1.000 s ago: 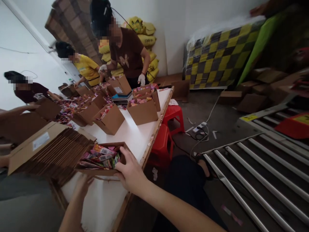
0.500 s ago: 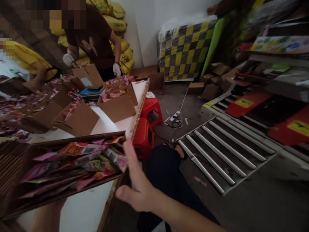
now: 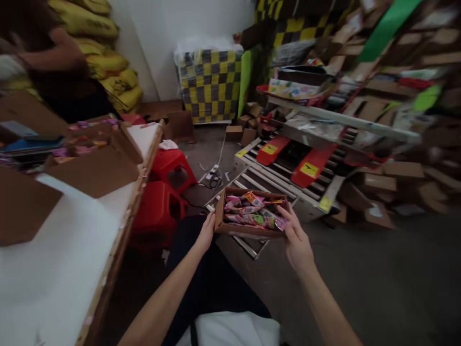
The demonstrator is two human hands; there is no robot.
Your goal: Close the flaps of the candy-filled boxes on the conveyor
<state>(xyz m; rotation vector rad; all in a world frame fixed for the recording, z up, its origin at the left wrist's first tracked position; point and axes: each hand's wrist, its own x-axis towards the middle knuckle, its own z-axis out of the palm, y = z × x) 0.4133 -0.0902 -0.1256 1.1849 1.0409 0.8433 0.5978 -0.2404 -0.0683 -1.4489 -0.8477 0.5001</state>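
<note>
I hold an open cardboard box (image 3: 245, 229) between both hands, out in front of my lap. It is filled with several colourful snack packets (image 3: 252, 215). My left hand (image 3: 206, 232) grips the box's left end, fingers curled around its side. My right hand (image 3: 297, 236) supports the right end, thumb at the rim and fingers spread along the side. The box hovers over the near end of a metal roller conveyor (image 3: 252, 180).
A white table (image 3: 65, 250) with open cardboard boxes (image 3: 95, 166) stands at my left. Two red plastic stools (image 3: 160, 204) sit beside it. A person in a dark shirt (image 3: 61, 72) works at the far left. Stacked cartons and shelves (image 3: 360, 120) fill the right.
I lifted the box of packets off the table and swung it right, over the conveyor. My view turned right with it. Both hands kept hold of the box.
</note>
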